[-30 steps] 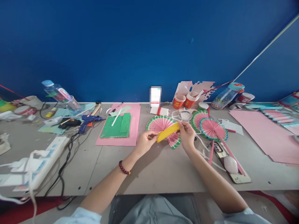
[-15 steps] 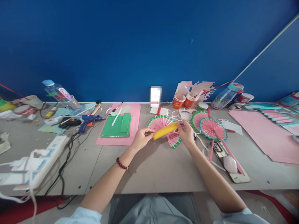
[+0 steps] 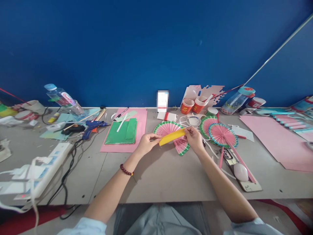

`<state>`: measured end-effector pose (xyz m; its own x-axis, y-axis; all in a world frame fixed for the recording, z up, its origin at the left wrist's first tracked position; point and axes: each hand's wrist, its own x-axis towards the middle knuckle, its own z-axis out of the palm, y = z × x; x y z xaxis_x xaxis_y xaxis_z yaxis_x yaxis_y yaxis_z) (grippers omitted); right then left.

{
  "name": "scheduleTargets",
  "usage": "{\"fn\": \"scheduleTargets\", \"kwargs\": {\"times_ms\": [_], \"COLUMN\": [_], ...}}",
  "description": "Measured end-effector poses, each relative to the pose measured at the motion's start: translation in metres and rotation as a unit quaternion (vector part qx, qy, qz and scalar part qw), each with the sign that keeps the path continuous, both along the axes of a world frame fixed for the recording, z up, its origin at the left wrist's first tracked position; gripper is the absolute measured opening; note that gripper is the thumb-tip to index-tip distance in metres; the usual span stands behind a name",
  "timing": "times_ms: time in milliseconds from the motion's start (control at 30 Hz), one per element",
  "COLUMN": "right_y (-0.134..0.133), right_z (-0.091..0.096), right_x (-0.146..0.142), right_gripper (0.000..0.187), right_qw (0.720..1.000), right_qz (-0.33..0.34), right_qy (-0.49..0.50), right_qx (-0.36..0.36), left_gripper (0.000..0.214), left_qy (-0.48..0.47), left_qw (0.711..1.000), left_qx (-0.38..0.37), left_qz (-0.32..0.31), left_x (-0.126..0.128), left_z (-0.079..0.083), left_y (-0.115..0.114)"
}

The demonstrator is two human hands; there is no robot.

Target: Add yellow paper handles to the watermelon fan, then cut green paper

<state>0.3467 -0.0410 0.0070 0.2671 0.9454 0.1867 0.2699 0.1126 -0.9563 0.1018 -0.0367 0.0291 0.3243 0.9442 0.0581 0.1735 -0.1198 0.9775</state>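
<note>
Both hands hold a folded yellow paper strip (image 3: 171, 136) just above the grey table (image 3: 156, 176). My left hand (image 3: 146, 143) pinches its left end; a dark red bead bracelet circles that wrist. My right hand (image 3: 194, 138) pinches the right end. Under and behind the strip lies an open pink paper fan with a green edge (image 3: 168, 128). Two similar round fans (image 3: 221, 133) with pink handles lie just to the right of my right hand.
A green paper stack (image 3: 122, 132) lies on a pink sheet left of the hands. Further left are a blue glue gun (image 3: 94, 125), cables and a white power strip (image 3: 46, 169). Red paper cups (image 3: 193, 105), bottles, a phone (image 3: 241, 173) and pink sheets (image 3: 276, 140) fill the right.
Both hands and the yellow strip have shifted slightly left and away from me. Nothing else on the table has moved.
</note>
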Motion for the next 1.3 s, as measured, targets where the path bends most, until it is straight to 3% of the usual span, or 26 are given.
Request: {"fn": "scheduleTargets", "kwargs": {"times_ms": [733,900,1000,1167,1300], "right_y": [-0.005,-0.006,-0.007,-0.015,-0.027], "right_z": [0.007,0.006,0.007,0.01,0.012], "right_x": [-0.009,-0.01,-0.013,-0.025,-0.038], "right_gripper": [0.026,0.025,0.028,0.029,0.024], "right_qw": [0.999,0.999,0.996,0.983,0.97], "right_qz": [-0.002,0.01,0.043,0.153,0.226], "right_qy": [0.039,0.051,0.074,0.078,0.056], "right_qx": [0.016,-0.001,-0.024,-0.06,-0.074], "left_gripper": [0.023,0.018,0.019,0.027,0.022], "left_qy": [0.007,0.004,-0.025,-0.027,-0.023], "left_qw": [1.0,1.0,0.997,0.974,0.965], "left_qx": [0.019,0.003,-0.056,-0.196,-0.22], "left_qz": [0.018,-0.002,-0.048,-0.112,-0.141], "left_x": [-0.001,-0.003,-0.005,-0.004,0.003], "left_z": [-0.002,0.004,0.009,0.015,0.021], "left_y": [0.0,-0.001,-0.002,-0.011,-0.022]}}
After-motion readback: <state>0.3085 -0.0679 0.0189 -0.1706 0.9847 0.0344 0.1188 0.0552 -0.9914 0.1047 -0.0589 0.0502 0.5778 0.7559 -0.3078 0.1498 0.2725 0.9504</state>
